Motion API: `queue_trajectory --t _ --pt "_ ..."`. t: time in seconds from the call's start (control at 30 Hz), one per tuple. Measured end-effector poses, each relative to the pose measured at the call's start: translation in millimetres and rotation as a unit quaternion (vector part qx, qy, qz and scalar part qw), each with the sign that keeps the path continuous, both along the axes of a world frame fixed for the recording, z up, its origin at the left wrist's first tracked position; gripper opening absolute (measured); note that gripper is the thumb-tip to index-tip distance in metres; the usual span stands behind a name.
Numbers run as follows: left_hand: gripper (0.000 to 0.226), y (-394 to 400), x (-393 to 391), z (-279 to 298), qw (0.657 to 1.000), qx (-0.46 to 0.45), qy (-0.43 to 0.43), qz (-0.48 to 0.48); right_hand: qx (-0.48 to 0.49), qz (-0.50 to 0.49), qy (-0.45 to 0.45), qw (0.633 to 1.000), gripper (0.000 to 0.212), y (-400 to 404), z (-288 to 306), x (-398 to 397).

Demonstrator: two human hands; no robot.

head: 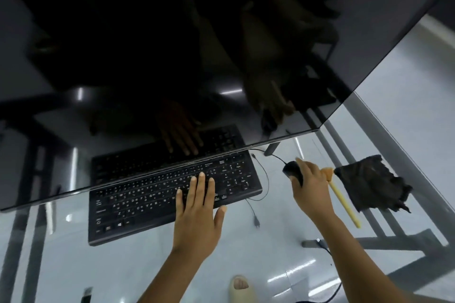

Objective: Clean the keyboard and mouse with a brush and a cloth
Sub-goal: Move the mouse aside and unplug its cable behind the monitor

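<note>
While pressing flat with straight fingers on the black keyboard (pixel 172 194) atop the glass desk (pixel 270 248), left hand (pixel 197 211); right hand (pixel 311 186) grasping black mouse (pixel 291 170), beside yellow-handled brush (pixel 344 200) and dark cloth (pixel 371 183). Key legends too blurred to read.

Dim scene overall. We note the dark monitor (pixel 172 44) acting as a mirror, reflecting a hand and the keyboard (pixel 170 194). White ceiling-light streaks glare off the glass counter (pixel 283 204). Keyboard legends are smeared by motion blur. Wide-angle distortion bends the monitor's edges towards the corners.
</note>
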State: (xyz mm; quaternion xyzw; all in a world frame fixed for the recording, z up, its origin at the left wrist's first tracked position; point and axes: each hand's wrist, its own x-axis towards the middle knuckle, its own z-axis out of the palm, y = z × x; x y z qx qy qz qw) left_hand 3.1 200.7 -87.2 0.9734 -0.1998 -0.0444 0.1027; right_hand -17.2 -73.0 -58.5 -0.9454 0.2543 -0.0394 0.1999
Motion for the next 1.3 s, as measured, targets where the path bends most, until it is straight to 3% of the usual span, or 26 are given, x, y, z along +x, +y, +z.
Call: queue_trajectory --t 0.3,0.7,0.83,0.93,1.13,1.3 --pt "0.065 -9.3 3.0 -6.6 1.0 0.009 0.001 0.025 0.015 0.074 -0.028 0.997 0.043 24.7 -7.6 47.9" --pt "0.067 32.1 -2.0 4.6 0.999 -0.004 0.031 0.019 -0.004 0.037 -0.077 0.996 0.051 59.4 1.5 28.0" --pt "0.058 100.8 -16.4 20.9 1.0 -0.013 0.027 -0.002 0.043 0.143 -0.084 0.985 0.051 117.5 8.7 -4.0" --pt "0.039 165.1 -35.7 28.4 0.999 -0.024 0.002 -0.031 0.053 0.245 -0.037 0.967 0.046 178.2 10.1 -27.1" --pt "0.068 265.1 -76.4 16.3 0.998 -0.002 0.036 -0.061 0.076 0.379 0.047 0.921 0.042 284.1 17.2 -47.3" --pt "0.045 279.7 -83.0 16.9 0.997 -0.013 0.0 -0.077 0.077 0.422 0.065 0.901 0.04 335.9 20.9 -52.2"
